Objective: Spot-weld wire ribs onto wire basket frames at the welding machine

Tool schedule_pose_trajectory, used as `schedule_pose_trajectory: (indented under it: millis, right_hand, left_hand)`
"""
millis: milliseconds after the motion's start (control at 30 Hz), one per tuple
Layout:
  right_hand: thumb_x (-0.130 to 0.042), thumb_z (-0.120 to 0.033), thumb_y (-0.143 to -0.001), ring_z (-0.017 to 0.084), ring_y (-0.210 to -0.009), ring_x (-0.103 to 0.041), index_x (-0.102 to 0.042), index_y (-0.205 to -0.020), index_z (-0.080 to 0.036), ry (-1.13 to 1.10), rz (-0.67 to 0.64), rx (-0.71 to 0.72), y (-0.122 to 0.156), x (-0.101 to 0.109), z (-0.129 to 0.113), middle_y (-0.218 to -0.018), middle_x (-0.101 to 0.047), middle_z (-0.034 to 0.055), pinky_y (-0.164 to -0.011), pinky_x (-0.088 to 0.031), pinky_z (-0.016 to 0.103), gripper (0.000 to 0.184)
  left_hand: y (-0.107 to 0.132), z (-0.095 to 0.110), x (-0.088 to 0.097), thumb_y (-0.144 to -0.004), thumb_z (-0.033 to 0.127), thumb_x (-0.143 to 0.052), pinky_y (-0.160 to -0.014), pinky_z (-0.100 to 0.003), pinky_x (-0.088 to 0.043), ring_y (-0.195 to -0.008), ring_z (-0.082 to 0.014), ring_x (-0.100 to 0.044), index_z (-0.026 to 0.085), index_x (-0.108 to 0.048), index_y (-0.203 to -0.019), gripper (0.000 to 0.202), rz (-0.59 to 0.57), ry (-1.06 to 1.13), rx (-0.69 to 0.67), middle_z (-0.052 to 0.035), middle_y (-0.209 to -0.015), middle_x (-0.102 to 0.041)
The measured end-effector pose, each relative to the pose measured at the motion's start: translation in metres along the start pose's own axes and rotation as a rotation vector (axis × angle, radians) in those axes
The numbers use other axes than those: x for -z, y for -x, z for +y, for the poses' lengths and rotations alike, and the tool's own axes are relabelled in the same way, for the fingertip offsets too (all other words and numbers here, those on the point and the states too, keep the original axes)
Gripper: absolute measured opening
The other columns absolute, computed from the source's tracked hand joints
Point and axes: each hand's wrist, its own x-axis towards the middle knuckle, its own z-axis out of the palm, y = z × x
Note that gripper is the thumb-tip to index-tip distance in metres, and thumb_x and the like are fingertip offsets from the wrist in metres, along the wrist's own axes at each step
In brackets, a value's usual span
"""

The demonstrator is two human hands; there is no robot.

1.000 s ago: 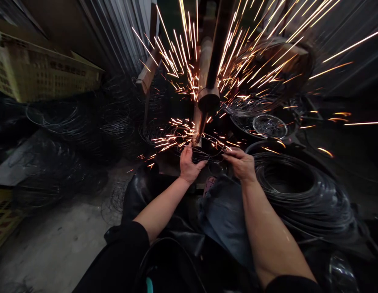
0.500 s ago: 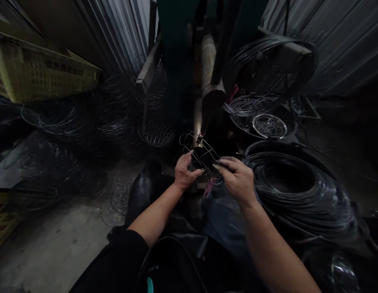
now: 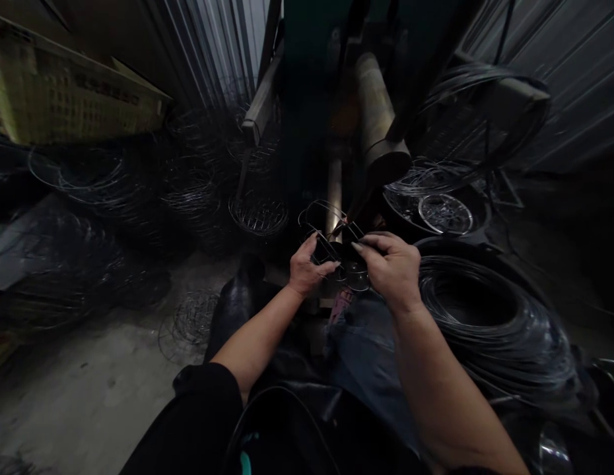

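Note:
A small wire frame (image 3: 331, 231) made of rings and curved ribs is held between both of my hands, just under the tip of the welding machine's electrode (image 3: 359, 198). My left hand (image 3: 307, 267) pinches the frame's left side with thumb and fingers. My right hand (image 3: 390, 267) grips its right side, fingers curled over the wires. The lower part of the frame is hidden behind my fingers. The machine's thick cylindrical arm (image 3: 379, 125) slopes down toward the frame from above.
A big coil of black wire (image 3: 490, 323) lies at my right. A dish with wire rings (image 3: 443, 211) stands behind it. Piles of finished wire frames (image 3: 138, 191) fill the left side, beside a yellow crate (image 3: 64, 92). Corrugated metal walls stand behind. Bare concrete floor (image 3: 89, 389) lies lower left.
The shower of sparks from one second ago has stopped. Both hands have turned and shifted the wire frame under the electrode, and my view has shifted a little.

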Motion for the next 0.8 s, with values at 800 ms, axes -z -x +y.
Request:
schedule_pose_trajectory:
  millis: [800]
  right_hand:
    - [-0.066,-0.031,-0.077,0.023,-0.084,-0.069,-0.074,-0.078,-0.022,-0.024,-0.025,-0.038,0.032,0.016,0.007,-0.088,-0.074,0.0057,-0.081,-0.055,0.038,0.012]
  left_hand:
    - [-0.006,0.014,0.008,-0.043,0.022,-0.090,-0.076,-0.025,-0.054,-0.069,-0.0087,-0.061,0.014,-0.066,-0.114,0.075,-0.047,0.709,0.539,0.0037,-0.080,-0.064]
